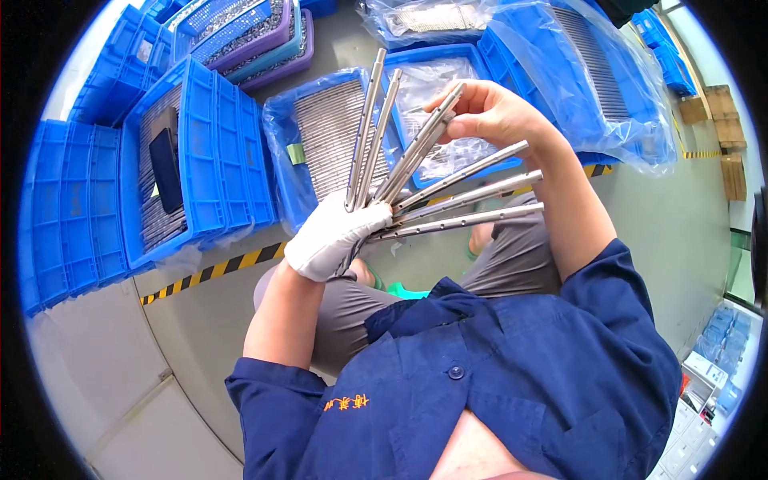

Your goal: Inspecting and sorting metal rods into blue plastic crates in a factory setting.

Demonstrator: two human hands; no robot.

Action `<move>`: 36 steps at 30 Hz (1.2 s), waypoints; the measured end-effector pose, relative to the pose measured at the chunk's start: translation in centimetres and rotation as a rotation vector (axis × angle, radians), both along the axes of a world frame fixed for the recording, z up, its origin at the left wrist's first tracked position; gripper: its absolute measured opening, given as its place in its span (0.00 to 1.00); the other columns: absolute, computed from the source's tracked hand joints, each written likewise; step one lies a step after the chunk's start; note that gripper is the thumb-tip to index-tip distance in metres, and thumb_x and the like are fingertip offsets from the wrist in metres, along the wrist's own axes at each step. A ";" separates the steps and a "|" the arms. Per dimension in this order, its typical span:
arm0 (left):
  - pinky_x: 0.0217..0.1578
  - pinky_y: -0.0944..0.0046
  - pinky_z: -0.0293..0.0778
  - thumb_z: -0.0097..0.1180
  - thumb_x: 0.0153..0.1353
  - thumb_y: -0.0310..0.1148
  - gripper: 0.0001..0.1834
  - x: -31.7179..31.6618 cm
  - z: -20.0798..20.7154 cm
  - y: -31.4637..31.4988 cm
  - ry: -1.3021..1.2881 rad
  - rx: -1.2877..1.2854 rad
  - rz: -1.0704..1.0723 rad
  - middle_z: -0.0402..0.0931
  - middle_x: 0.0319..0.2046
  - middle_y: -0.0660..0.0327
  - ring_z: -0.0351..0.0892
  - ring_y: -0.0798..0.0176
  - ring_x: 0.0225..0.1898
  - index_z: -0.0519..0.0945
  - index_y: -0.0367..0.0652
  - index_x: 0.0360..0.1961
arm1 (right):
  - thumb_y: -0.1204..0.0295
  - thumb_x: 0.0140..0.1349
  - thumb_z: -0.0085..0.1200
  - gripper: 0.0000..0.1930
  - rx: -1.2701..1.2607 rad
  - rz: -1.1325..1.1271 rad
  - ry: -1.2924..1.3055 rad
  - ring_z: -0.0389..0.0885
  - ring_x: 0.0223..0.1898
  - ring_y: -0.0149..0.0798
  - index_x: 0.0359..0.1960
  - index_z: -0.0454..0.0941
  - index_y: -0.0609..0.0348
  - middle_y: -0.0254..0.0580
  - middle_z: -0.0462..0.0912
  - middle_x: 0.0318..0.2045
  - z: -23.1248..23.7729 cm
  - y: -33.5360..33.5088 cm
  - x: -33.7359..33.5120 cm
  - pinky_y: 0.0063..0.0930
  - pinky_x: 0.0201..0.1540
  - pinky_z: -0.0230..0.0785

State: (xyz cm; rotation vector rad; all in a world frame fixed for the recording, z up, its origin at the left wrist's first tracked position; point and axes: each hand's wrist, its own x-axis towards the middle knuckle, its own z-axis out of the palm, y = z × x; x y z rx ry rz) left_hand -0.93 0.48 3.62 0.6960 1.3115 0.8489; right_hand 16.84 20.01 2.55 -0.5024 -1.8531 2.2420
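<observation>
My left hand (324,240), in a white glove, is closed around the lower ends of several slim metal rods (365,130) with small holes along their sides. They fan out from the glove, some pointing away from me and others to the right. My bare right hand (500,116) pinches the far ends of the middle rods (418,146) between thumb and fingers. Just beyond the left hand is a plastic-lined blue crate (280,180) with rows of similar rods (328,128) lying in it.
A blue crate (212,152) at the left holds rods with a dark phone-like object (166,172) on top. Baskets of small metal parts (248,36) sit at the far left. Another lined crate (640,128) of rods stands at the right. Yellow-black tape (212,274) crosses the floor.
</observation>
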 end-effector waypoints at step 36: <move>0.29 0.71 0.66 0.52 0.51 0.41 0.15 0.1 -0.8 -0.1 0.145 0.058 -0.054 0.73 0.23 0.64 0.68 0.73 0.26 0.77 0.38 0.31 | 0.75 0.44 0.59 0.17 0.164 -0.121 0.108 0.75 0.40 0.33 0.39 0.74 0.59 0.42 0.78 0.36 1.6 0.2 1.0 0.26 0.48 0.65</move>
